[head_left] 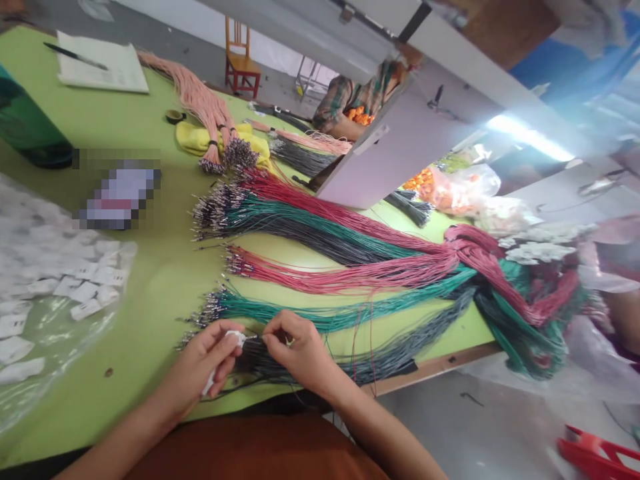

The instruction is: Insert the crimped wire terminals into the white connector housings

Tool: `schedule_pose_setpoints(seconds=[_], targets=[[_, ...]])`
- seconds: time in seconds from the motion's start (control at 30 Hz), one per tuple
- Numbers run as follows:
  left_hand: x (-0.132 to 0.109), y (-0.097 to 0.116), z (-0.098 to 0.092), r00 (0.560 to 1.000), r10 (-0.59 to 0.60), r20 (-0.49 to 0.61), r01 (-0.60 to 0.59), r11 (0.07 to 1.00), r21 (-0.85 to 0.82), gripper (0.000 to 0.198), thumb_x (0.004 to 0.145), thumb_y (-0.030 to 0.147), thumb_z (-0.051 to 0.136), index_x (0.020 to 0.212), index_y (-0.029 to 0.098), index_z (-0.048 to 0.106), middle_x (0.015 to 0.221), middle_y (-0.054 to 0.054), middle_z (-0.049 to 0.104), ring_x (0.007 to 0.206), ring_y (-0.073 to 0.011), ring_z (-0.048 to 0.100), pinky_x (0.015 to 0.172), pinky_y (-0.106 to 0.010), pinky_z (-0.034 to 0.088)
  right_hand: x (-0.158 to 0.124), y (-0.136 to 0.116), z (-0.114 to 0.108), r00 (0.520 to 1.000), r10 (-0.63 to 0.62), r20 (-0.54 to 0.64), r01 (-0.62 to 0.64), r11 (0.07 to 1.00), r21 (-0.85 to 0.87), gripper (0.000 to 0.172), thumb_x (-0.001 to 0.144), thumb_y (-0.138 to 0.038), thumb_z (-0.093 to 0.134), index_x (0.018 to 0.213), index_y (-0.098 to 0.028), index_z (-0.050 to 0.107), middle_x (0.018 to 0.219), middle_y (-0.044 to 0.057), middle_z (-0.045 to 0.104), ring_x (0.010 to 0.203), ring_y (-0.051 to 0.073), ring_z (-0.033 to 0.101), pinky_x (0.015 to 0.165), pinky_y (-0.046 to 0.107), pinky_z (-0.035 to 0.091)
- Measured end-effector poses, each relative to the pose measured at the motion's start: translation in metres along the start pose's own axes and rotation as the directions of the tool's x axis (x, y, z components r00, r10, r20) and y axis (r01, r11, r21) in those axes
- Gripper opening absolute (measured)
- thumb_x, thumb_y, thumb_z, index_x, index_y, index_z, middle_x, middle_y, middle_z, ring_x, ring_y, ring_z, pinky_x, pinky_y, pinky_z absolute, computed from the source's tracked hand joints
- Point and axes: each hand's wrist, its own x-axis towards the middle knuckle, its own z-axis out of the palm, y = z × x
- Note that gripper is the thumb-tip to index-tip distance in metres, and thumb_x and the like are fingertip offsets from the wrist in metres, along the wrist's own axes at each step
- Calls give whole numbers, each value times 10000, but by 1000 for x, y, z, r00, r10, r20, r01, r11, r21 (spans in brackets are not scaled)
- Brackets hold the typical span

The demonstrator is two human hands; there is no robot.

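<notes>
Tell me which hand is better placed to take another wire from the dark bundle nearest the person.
Likely the right: the right hand is over the dark bundle, though it seems to pinch a thin wire, while the left hand is holding white pieces.

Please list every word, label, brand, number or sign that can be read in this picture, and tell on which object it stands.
No text can be read.
Open paper pad: too blurred to tell any writing.
Phone: pixelated, nothing legible.
White pieces in the plastic bag: small dark marks, unreadable.
White piece in the left hand: none visible.
</notes>
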Motion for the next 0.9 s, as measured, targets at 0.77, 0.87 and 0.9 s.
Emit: schedule_pose_setpoints(seconds=[0.77,0.87,0.9], targets=[[1,-1,4,1000,9,-17,-9,998,57,347,719,468,651,900,191,548,639,56,532,359,-24,329,279,-125,262,33,24,-17,996,-85,-32,73,962,-262,165,878,-194,502,752,-181,608,745,22,639,718,139,575,690,250,402],[0,-1,6,999,1,-39,1,999,39,351,706,466,657,903,192,561,647,53,530,365,-23,324,278,-122,257,54,43,-32,982,-40,-186,-86,780,-620,158,850,-139,509,737,-169,617,789,72,629,802,197,548,738,313,366],[0,0,7,999,-3,-43,5,999,33,353,703,464,660,906,192,564,649,51,530,370,-23,323,280,-120,255,58,48,-35,983,-31,-183,-103,731,-674,157,836,-120,511,729,-167,616,795,80,625,811,206,541,737,322,357]])
